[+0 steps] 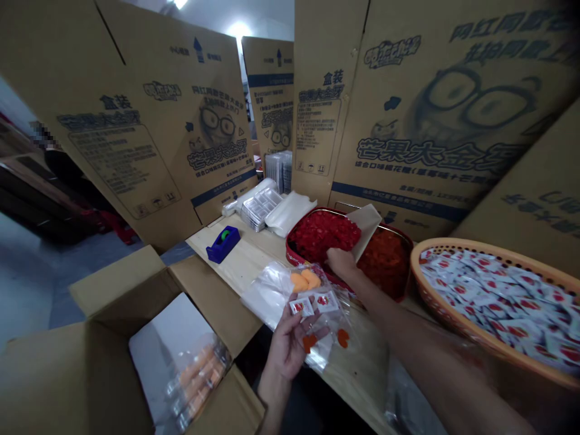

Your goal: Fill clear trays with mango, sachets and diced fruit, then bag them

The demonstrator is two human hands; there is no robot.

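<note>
My left hand grips the near edge of a clear plastic tray. Inside the tray lie light orange pieces, two small white sachets with red print and darker orange pieces. My right hand reaches over it to the near side of a red-rimmed tin full of red pieces. Its fingers are curled down at the pieces, and their tips are hidden, so what they hold does not show. A whitish divider stands between the red pieces and the orange-red pieces.
An orange basket heaped with sachets stands at right. Stacked clear trays and a blue tape dispenser sit farther back. An open carton with packed goods is at left. Tall printed cartons wall the table.
</note>
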